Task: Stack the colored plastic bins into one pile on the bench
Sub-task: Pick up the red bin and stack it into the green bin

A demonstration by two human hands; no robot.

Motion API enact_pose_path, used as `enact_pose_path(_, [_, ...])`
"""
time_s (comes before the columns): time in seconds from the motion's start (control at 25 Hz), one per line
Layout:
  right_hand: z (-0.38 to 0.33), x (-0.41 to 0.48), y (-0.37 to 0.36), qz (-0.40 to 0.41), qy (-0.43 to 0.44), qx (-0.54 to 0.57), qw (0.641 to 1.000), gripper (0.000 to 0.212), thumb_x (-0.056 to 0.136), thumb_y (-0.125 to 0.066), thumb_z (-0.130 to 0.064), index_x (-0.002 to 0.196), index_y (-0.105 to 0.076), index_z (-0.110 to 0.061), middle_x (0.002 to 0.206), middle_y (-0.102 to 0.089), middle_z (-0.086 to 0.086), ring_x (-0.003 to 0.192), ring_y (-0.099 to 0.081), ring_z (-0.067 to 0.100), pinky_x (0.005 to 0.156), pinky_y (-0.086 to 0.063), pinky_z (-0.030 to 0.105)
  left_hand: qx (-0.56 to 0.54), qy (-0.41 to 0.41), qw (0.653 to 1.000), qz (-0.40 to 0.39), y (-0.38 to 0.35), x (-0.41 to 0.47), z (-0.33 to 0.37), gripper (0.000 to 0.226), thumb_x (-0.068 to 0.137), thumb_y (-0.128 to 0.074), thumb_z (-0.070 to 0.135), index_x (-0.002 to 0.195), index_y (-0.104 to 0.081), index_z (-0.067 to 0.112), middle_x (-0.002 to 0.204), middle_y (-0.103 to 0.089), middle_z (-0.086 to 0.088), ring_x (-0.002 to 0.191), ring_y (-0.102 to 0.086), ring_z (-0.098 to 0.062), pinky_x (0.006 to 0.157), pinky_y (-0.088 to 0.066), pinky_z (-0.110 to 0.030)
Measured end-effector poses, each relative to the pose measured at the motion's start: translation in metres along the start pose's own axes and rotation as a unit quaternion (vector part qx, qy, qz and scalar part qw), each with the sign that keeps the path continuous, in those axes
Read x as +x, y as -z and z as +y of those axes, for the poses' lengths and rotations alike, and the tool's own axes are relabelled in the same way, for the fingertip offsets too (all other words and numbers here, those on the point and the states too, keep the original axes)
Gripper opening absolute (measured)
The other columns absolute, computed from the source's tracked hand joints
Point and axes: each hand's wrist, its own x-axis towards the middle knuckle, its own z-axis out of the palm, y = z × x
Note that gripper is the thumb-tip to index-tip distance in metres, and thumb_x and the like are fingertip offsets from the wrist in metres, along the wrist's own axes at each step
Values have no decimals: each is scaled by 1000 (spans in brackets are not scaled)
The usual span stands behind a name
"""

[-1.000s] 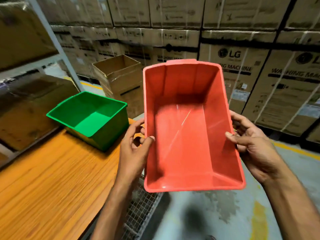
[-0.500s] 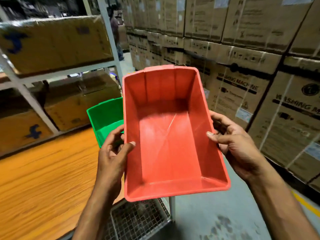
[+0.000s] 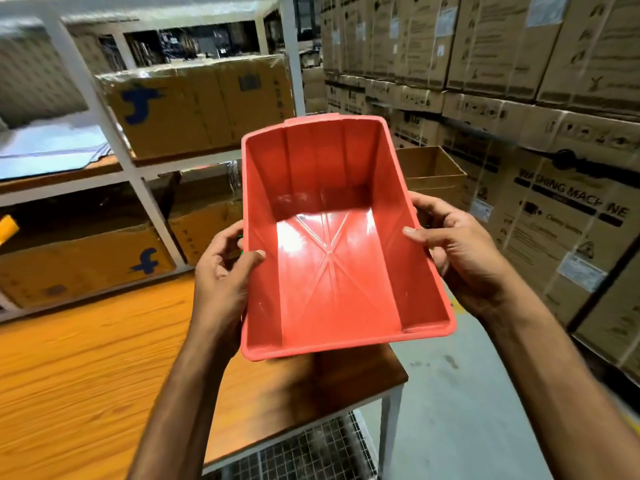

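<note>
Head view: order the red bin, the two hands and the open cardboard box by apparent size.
1. red bin
2. left hand and right hand, about alike
3. open cardboard box, partly hidden and farther away

Both bare forearms are reaching forward, the left hand [image 3: 225,271] and right hand [image 3: 464,258] gripping opposite sides of the red bin [image 3: 329,271], thumbs hooking over its rim, fingers seemingly curling underneath.

L hand [image 3: 221,271] fingers hidden behind red bin [image 3: 329,271]; bench [image 3: 86,358] blurred, cut off left.

Red bin [image 3: 332,271], wood-grain orange bench [image 3: 86,375]
</note>
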Motion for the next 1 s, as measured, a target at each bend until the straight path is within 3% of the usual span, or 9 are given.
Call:
enact_pose_path(0.12, [10,20,-14,22,39,-62,997,55,87,-65,9,134,-63,-20,128,-70,9,93,-72,18,67,-57,21,17,-11,1000,-15,11,22,10,45,95,-56,-5,131,-63,20,95,-76,15,77,-72,-6,65,-62,-27])
enact_pose_path(0.24, [14,41,-21,69,83,-129,986,64,84,-71,7,139,-57,-22,130,-62,7,98,-59,12,76,-57,20,58,-54,997,-24,20,48,17,47,94,-58,-4,132,-64,22,117,-73,-1,83,-71,-17,63,-60,-26])
enact_pose_path(0.32, [9,50,-23,120,148,-234,953,66,82,-76,1,138,-57,-28,130,-54,-1,107,-57,10,85,-55,20,101,-105,989,-38,21,61,22,49,91,-61,-3,133,-65,22,125,-68,-4,95,-69,-25,76,-60,-33])
enact_pose_path(0.4, [0,54,-29,151,260,-342,890,63,78,-78,-6,133,-61,-32,124,-50,-5,117,-53,14,92,-53,27,163,-173,969,-74,19,67,32,53,87,-62,-1,133,-65,24,123,-63,-4,103,-66,-25,88,-56,-38])
enact_pose_path(0.56, [-37,60,-51,116,469,-491,725,54,80,-77,-13,132,-65,-19,126,-57,5,119,-50,28,104,-39,30,350,-323,865,-160,5,76,70,49,88,-69,9,135,-65,25,109,-56,4,88,-57,-13,76,-50,-35])
enact_pose_path(0.64, [-54,72,-59,103,521,-537,655,49,84,-74,-18,132,-66,-18,129,-62,7,120,-52,32,104,-40,38,460,-398,782,-134,-7,79,87,40,91,-70,16,130,-67,25,109,-58,4,87,-58,-17,70,-52,-40])
enact_pose_path(0.72, [-61,87,-59,77,556,-558,611,38,89,-69,-21,126,-70,-19,126,-67,3,120,-57,31,104,-42,44,539,-467,697,-82,-21,78,94,29,95,-69,19,124,-69,20,110,-63,-4,92,-61,-24,67,-54,-46])
enact_pose_path(0.84, [-64,98,-51,34,561,-578,591,33,87,-67,-21,120,-73,-21,112,-73,1,103,-64,30,86,-49,43,557,-539,631,-37,-35,76,92,23,100,-64,19,120,-71,11,110,-67,-13,93,-61,-31,70,-52,-47])
enact_pose_path(1.0, [-51,98,-47,88,526,-549,644,20,87,-72,-24,107,-71,-22,101,-69,-1,92,-63,25,62,-48,36,565,-492,660,56,-43,79,87,22,97,-65,26,116,-72,19,114,-67,-6,104,-58,-30,82,-42,-42])
